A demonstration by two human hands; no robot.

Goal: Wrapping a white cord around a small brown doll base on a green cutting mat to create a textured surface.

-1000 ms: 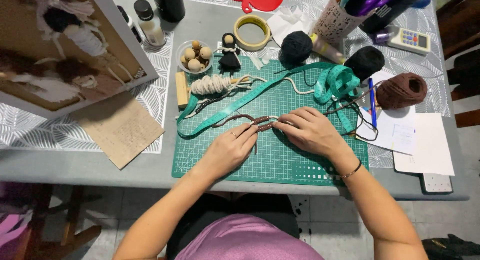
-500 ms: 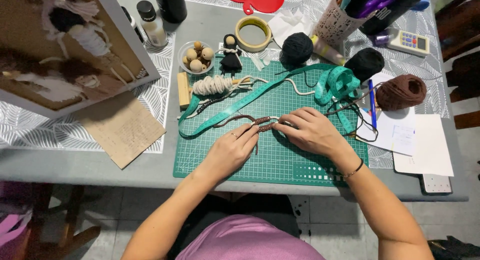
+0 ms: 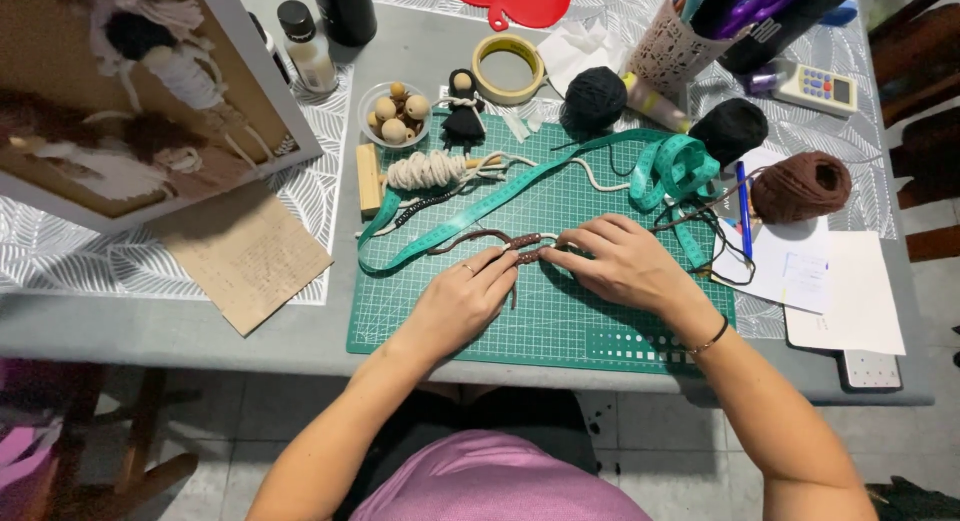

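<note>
I'm pinching the brown knotted cord (image 3: 520, 246) at mid-desk on the green cutting mat (image 3: 560, 321) — left hand (image 3: 460, 301) and right hand (image 3: 625, 261) fingers both clamped on it. A clear bowl (image 3: 375, 131) near the far edge is holding wooden beads (image 3: 400, 111).

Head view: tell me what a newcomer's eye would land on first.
Both hands meet at the middle of the green cutting mat, the left hand and right hand pinching a brown knotted cord. A teal measuring tape runs slantwise across the mat behind them. A brown yarn ball sits on the right.
</note>
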